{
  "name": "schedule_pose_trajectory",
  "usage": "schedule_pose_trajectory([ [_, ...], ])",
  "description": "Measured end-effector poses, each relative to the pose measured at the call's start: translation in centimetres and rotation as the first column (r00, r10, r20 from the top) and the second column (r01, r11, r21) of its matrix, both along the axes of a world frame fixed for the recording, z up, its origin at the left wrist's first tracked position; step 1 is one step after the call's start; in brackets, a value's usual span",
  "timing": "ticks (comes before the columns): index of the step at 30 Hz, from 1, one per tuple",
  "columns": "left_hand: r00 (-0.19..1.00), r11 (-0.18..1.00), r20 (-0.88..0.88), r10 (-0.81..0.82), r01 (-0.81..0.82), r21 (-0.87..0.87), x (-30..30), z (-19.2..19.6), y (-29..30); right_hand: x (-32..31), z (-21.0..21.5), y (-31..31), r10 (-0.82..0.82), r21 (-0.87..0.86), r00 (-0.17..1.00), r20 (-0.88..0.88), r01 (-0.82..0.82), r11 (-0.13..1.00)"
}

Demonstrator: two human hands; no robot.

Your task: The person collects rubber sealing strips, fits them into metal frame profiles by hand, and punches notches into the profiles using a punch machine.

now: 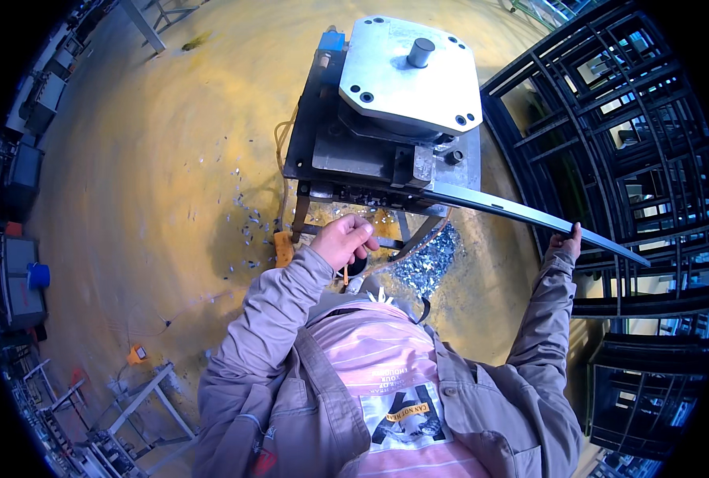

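Note:
A long, narrow metal bar (514,209) runs from the near right side of a punching machine (374,159) out to the right. My right hand (563,240) grips this bar toward its outer end, thumb on top. The bar's inner end meets the block at the machine's edge, and how far it goes in is hidden. In front of the machine, my left hand (345,241) hovers with curled fingers and thumb pressed together. Whatever it may hold is hidden. A thick pale steel plate (406,80) with a central round post (421,52) tops the machine.
Dark metal frames (601,119) stand stacked along the right. Small metal scraps (428,259) lie heaped on the yellow floor beneath the machine, others scattered leftward. An orange block (283,249) sits by a machine leg. A cable (281,151) hangs at the machine's left. Grey machinery (23,279) lines the far left.

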State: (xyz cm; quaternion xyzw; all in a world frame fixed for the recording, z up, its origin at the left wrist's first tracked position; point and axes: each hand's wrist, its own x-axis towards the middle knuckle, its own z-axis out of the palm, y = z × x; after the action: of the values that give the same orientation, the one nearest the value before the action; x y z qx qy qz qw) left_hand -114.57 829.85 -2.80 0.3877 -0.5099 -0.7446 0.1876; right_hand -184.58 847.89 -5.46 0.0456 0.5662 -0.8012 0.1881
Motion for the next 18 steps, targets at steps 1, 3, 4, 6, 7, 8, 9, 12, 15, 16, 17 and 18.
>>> schedule_pose_trajectory([
  [1, 0.991, 0.996, 0.104, -0.087, 0.085, 0.022, 0.1, 1.3, 0.4, -0.7, -1.3, 0.9, -0.017, -0.001, 1.000, 0.013, 0.017, 1.000],
  [3, 0.968, 0.977, 0.133, -0.214, 0.211, 0.039, -0.9, 2.0, 0.8, -6.6, 2.1, 4.9, -0.014, 0.055, 0.995, -0.097, 0.020, 0.998],
  [4, 0.957, 0.968, 0.143, -0.251, 0.247, 0.043, -0.8, 2.6, 1.3, -7.0, 1.0, 6.8, -0.025, 0.074, 0.993, -0.119, 0.033, 0.997],
  [6, 0.931, 0.934, 0.074, -0.357, 0.355, 0.029, -0.4, 0.7, 2.0, -9.0, 3.9, 12.2, -0.122, 0.094, 0.966, -0.227, 0.146, 0.985],
  [7, 0.907, 0.909, 0.067, -0.416, 0.412, 0.064, -0.8, -0.6, 1.5, -8.9, 5.0, 13.5, -0.215, 0.094, 0.935, -0.282, 0.250, 0.964],
  [8, 0.883, 0.883, 0.055, -0.466, 0.459, 0.102, -0.6, -1.9, 0.8, -7.9, 6.9, 20.7, -0.293, 0.097, 0.893, -0.341, 0.344, 0.934],
  [9, 0.845, 0.845, 0.045, -0.532, 0.528, 0.083, -1.6, -2.7, 0.5, -5.4, 6.7, 24.7, -0.446, 0.060, 0.814, -0.372, 0.501, 0.863],
  [12, 0.737, 0.746, 0.121, -0.665, 0.662, 0.074, -1.3, -5.9, -2.3, 7.8, 3.1, 25.6, -0.395, 0.209, 0.791, -0.468, 0.533, 0.820],
  [15, 0.590, 0.592, 0.065, -0.805, 0.792, 0.147, -3.1, -9.2, -4.2, 19.8, 5.4, 30.9, -0.353, 0.360, 0.743, -0.569, 0.611, 0.705],
  [16, 0.516, 0.524, 0.089, -0.852, 0.842, 0.131, -3.4, -9.4, -5.3, 24.0, 6.9, 30.2, -0.341, 0.576, 0.826, -0.448, 0.559, 0.597],
  [17, 0.453, 0.456, 0.057, -0.890, 0.874, 0.168, -5.2, -10.6, -3.7, 28.9, 7.0, 35.9, -0.417, 0.641, 0.781, -0.465, 0.621, 0.450],
  [18, 0.434, 0.433, 0.044, -0.900, 0.875, 0.217, -5.0, -12.1, -1.7, 34.7, 6.9, 39.6, -0.493, 0.670, 0.781, -0.385, 0.603, 0.432],
])
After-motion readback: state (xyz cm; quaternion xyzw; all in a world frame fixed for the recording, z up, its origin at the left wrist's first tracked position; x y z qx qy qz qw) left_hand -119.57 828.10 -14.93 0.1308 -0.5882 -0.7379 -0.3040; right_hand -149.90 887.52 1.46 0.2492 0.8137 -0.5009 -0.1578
